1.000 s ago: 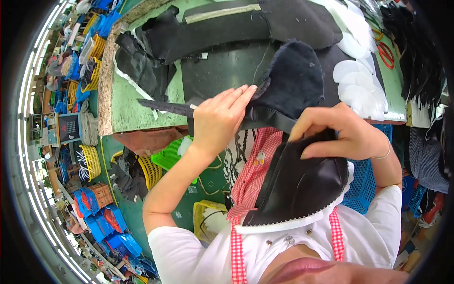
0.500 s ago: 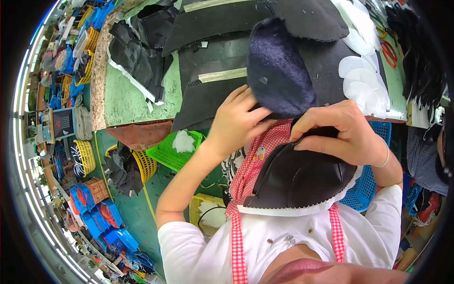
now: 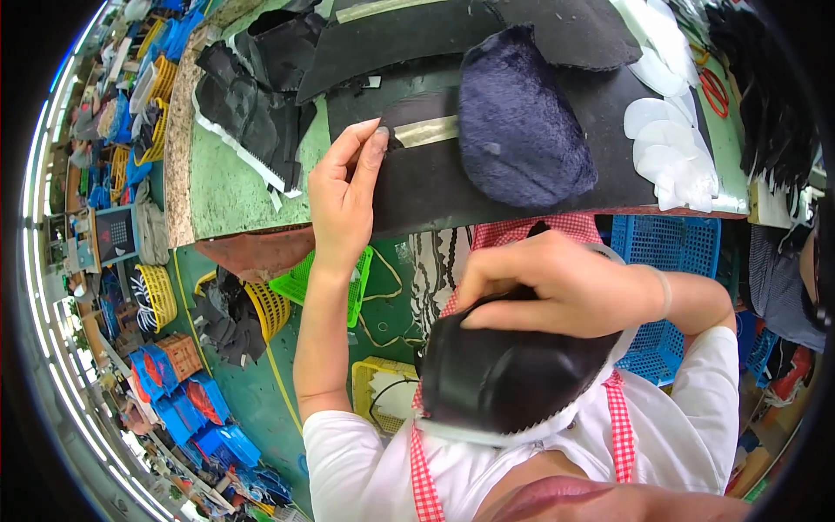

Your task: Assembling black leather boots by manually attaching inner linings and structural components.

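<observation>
My right hand [image 3: 557, 283] grips a black leather shoe upper [image 3: 504, 374] by its top edge, close to my chest. A white lining shows along the upper's toothed lower edge. My left hand [image 3: 344, 196] reaches over the table edge, thumb and forefinger pinched at the left end of a pale strip [image 3: 428, 131] on a flat black panel [image 3: 426, 187]. The fingertips appear to hold the panel's edge there; part of the panel is behind my hand. To the right of that hand, a dark blue furry piece [image 3: 526, 122] lies on the table.
Black upper pieces [image 3: 252, 117] lie at the table's left, and white oval pads [image 3: 670, 157] at its right. Red-handled scissors [image 3: 715, 93] are beyond the pads. Below the table stand a green basket [image 3: 361, 287], a yellow basket [image 3: 271, 304] and a blue crate [image 3: 665, 252].
My left hand has moved left and away from me, from the furry piece to the black panel's strip. My right hand has brought the shoe upper lower and leftward, turning it.
</observation>
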Available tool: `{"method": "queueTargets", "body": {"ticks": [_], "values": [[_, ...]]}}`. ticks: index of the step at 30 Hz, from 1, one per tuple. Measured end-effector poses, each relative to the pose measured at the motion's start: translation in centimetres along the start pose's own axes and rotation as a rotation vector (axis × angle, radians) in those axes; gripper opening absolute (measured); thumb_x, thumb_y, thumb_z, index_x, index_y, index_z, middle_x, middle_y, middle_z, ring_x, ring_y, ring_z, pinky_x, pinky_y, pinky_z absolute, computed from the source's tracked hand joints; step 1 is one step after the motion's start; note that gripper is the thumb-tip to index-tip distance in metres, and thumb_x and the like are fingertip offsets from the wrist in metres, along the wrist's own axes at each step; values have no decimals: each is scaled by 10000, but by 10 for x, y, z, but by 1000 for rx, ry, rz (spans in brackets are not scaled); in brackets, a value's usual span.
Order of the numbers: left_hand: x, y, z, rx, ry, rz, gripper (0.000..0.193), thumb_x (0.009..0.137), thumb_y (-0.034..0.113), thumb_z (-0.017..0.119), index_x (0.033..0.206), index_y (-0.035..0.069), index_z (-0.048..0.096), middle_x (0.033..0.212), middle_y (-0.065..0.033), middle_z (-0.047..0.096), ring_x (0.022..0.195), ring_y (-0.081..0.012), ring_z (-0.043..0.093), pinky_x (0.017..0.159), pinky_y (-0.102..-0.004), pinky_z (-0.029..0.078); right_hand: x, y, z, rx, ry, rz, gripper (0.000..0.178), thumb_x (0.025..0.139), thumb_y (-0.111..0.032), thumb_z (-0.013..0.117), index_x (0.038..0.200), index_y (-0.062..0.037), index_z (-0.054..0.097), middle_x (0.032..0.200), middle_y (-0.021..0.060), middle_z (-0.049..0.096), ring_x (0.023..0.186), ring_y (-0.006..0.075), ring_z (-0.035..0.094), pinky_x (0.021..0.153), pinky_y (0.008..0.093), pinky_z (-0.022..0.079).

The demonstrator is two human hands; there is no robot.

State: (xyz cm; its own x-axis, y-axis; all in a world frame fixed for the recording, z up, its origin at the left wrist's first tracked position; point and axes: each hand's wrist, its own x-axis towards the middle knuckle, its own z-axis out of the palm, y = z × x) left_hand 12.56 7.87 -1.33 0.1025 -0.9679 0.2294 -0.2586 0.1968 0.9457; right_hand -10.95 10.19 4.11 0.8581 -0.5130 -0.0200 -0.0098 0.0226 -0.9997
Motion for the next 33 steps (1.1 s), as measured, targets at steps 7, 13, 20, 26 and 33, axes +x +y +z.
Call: {"method": "queueTargets", "body": {"ticks": [7, 13, 20, 26, 33], "values": [[20, 78, -35, 461, 151, 240, 192, 944, 131, 648, 1073, -2, 699, 933, -30, 699, 856, -71, 600, 784, -229, 474, 30, 12, -28, -237, 380, -196, 154, 885, -113, 677, 949, 21, 639, 901, 108, 679, 829, 160, 652, 737, 302, 510], [16, 90, -28, 290, 31, 185, 190, 936, 91, 655, 1095, -1, 702, 933, 1, 686, 851, -43, 586, 762, -195, 463, -14, -25, -61, -181, 400, -220, 52, 866, 10, 686, 913, 30, 676, 923, 56, 690, 880, 104, 651, 806, 236, 514], [-9, 103, 4, -74, -216, 0, 219, 935, 74, 651, 1133, -13, 687, 841, 36, 656, 726, -2, 518, 622, -154, 392, -1, -54, -41, -140, 460, -338, 203, 784, 50, 771, 917, 9, 623, 897, 37, 648, 818, 75, 636, 749, 197, 505], [-17, 103, 2, -126, -254, -1, 234, 952, 65, 626, 1161, -28, 675, 844, 29, 664, 682, 9, 498, 580, -150, 367, -1, -46, -42, -102, 538, -369, 195, 793, 59, 758, 916, 8, 615, 888, 26, 643, 792, 61, 631, 737, 188, 500], [-17, 106, 4, -225, -267, 44, 226, 958, 40, 603, 1157, -47, 666, 993, -66, 710, 861, -61, 625, 739, -180, 487, 1, -45, -42, -125, 536, -380, 162, 815, 26, 748, 914, 3, 622, 858, 4, 639, 765, 33, 596, 695, 177, 474]]}}
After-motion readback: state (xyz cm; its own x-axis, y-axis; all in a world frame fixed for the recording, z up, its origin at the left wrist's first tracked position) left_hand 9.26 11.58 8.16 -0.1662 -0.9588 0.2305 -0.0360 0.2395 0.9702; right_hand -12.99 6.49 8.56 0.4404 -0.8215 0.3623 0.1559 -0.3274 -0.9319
